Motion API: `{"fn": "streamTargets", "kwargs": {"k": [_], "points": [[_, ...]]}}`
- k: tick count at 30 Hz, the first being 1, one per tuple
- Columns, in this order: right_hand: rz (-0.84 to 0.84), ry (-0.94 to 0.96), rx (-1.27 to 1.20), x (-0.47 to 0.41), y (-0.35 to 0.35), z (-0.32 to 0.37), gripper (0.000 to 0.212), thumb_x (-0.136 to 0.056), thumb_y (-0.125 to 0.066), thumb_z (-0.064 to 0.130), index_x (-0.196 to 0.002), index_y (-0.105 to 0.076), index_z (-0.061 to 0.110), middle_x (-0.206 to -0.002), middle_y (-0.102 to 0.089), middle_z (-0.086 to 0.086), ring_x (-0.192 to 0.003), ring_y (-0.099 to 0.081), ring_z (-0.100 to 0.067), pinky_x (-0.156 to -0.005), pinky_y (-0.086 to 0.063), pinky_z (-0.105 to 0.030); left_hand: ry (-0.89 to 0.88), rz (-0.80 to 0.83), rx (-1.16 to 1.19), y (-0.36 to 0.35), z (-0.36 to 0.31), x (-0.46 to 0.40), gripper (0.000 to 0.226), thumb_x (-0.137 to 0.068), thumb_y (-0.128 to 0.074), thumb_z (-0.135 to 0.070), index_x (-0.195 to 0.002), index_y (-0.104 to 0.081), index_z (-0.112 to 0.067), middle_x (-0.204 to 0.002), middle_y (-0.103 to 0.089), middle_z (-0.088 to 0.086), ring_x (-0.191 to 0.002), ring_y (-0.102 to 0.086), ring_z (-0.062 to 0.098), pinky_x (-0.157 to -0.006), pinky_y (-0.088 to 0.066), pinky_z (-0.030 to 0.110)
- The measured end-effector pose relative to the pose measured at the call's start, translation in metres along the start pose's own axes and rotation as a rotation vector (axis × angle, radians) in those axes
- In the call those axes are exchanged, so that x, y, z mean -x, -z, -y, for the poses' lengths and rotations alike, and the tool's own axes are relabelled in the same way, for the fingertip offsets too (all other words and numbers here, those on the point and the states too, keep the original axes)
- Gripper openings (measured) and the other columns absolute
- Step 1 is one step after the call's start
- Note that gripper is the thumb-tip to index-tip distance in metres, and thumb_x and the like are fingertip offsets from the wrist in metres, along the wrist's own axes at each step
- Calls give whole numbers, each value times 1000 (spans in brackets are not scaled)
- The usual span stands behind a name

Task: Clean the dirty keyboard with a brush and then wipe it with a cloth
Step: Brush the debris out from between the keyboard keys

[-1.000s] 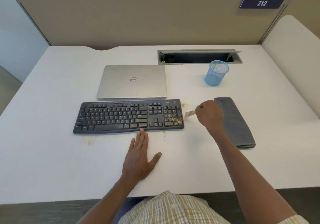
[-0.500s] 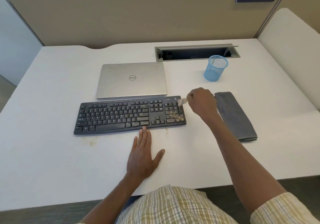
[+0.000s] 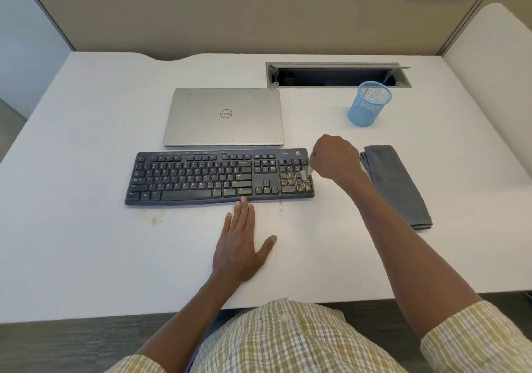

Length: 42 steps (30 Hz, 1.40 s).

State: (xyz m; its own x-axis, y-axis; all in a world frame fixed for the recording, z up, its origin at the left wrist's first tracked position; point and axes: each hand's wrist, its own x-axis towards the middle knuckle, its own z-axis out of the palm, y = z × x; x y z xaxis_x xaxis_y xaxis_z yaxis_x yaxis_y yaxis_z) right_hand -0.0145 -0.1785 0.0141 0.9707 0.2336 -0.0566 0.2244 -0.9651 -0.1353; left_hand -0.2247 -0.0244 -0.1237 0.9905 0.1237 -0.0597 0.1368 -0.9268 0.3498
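A black keyboard (image 3: 201, 177) lies across the white desk (image 3: 86, 257), with tan crumbs on its number pad at the right end. My right hand (image 3: 335, 158) grips a small pale brush (image 3: 305, 174) whose bristles touch the number pad's right keys; most of the brush is hidden in my fist. My left hand (image 3: 241, 246) lies flat on the desk, fingertips against the keyboard's front edge. A folded grey cloth (image 3: 397, 185) rests to the right of the keyboard.
A closed silver laptop (image 3: 224, 116) sits just behind the keyboard. A blue mesh pen cup (image 3: 368, 105) stands at the back right, before an open cable tray (image 3: 336, 74). Crumb specks (image 3: 280, 207) lie on the desk in front of the keyboard.
My right hand has brought the brush from beside the keyboard onto its top right corner, then down over the number pad. My left hand has stayed put.
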Motion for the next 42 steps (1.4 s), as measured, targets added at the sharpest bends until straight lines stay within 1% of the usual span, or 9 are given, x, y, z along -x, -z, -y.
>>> {"fn": "streamTargets", "kwargs": {"k": [5,7,11,15,19,27,32,37,42], "points": [[-81,-59,-75,-2,2,9,15,-87,-52,9,-91,-67,8,-84,-66,-9,-76,-61,-30,-63,-39,-29,2,7,-8,0,-1,0,94,-96,-18,-74,-161,3,-9,-167,18,5,-155,15,17,-126,5,33],[-21,-35,-37,8,-1,11,9,-86,-52,5,-80,-58,8,-75,-58,-5,-72,-56,-28,-63,-40,-29,-2,2,-7,1,-1,1,94,-97,-19,-74,-161,3,-9,-167,18,5,-155,16,17,-125,6,32],[22,-13,21,12,7,8,23,-81,-53,-1,-65,-43,12,-62,-44,-1,-68,-53,-27,-62,-39,-29,-2,-11,-8,0,-1,1,93,-98,-21,-73,-161,1,-9,-167,16,5,-156,14,17,-125,7,31],[-81,-40,-42,3,10,11,14,-86,-53,2,-76,-52,12,-72,-53,-5,-73,-61,-31,-60,-39,-30,0,-22,-7,0,-1,1,93,-98,-22,-72,-161,-2,-8,-168,13,5,-156,12,17,-125,5,32],[10,6,7,13,7,9,11,-85,-51,1,-80,-50,12,-84,-61,-9,-85,-65,-32,-65,-41,-30,3,-23,-9,0,-2,1,93,-97,-20,-74,-161,0,-9,-168,14,5,-156,13,17,-126,3,33],[-101,-56,-78,-1,11,7,14,-87,-52,6,-87,-66,8,-75,-59,-6,-70,-58,-29,-60,-39,-29,4,-22,-10,-1,-1,1,93,-97,-21,-73,-162,1,-10,-168,16,5,-156,14,16,-126,4,32],[36,-7,4,6,11,7,16,-84,-52,1,-73,-48,11,-72,-52,-3,-76,-59,-30,-63,-41,-31,4,-35,-12,-2,-1,0,92,-98,-25,-72,-162,-3,-9,-169,13,5,-156,12,17,-126,2,33],[-51,-26,-34,1,11,9,8,-87,-54,5,-84,-60,10,-79,-58,-6,-79,-63,-30,-63,-39,-30,6,-21,-34,-2,-1,0,93,-98,-23,-72,-162,-1,-9,-169,14,5,-155,17,15,-125,6,31],[56,2,10,5,16,9,17,-82,-54,0,-72,-46,11,-76,-53,-5,-73,-54,-29,-65,-40,-31,4,-31,-19,-1,-1,0,92,-99,-25,-71,-162,0,-9,-168,16,4,-155,16,14,-125,6,31]]}}
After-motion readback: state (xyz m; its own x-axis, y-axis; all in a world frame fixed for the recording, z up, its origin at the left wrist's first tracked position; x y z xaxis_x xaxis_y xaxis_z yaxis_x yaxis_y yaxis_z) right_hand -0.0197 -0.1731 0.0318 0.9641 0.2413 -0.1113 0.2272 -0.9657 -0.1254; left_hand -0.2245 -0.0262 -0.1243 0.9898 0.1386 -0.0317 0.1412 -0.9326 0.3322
